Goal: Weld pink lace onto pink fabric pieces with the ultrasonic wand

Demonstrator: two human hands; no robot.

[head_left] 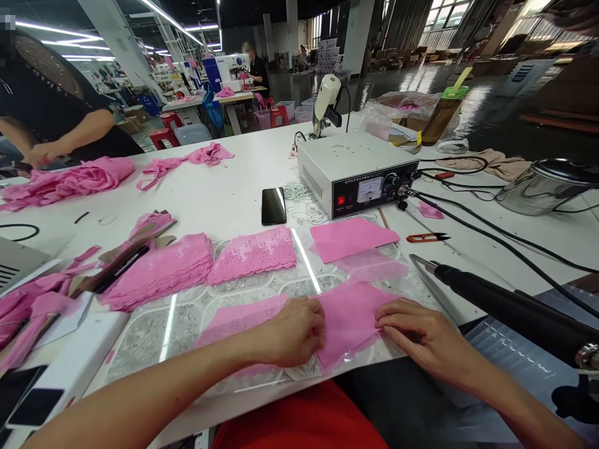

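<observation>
We see our left hand (294,330) curled on the near edge of a pink mesh piece (349,315); whether it pinches the cloth we cannot tell. Our right hand (416,333) lies flat on the same piece's right corner. Both rest on a patterned glass sheet (187,312) on the white desk (219,187). Beyond the left hand sit a lace stack (161,268) and a phone (273,206). Beyond the right hand stand a control box (358,171) and red snips (425,237), and a black tool (505,305) lies just right of it.
</observation>
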